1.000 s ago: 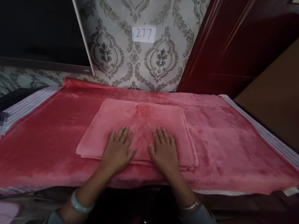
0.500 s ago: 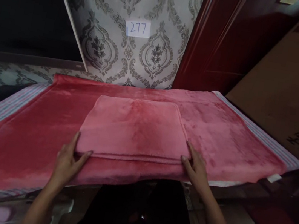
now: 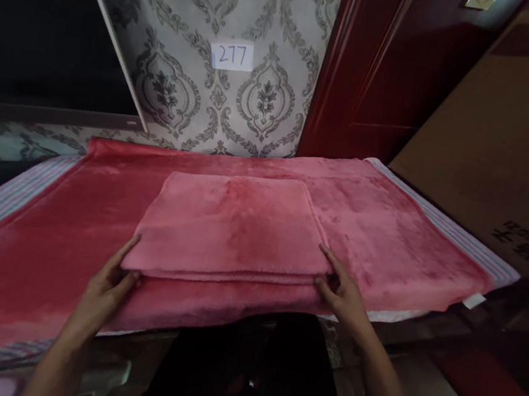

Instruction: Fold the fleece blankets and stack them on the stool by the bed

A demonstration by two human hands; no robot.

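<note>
1. Two hands flanked the folded pink cloth (image 3: 234, 227): left hand (image 3: 108, 283) at its near-left corner, right hand (image 3: 342, 295) at its near-right corner. Neither was clearly nearer.
2. Folded pink cloth lay on the spread red blanket (image 3: 80, 235), between the hands and mostly ahead of the fingers. Long axis ran left to right, layered edge on the near side.
3. Both hands: thumb by the near edge, fingers at the side edge, parted around the corner. No closed pinch visible; couldn't tell if hidden fingertips had hold underneath.
</note>
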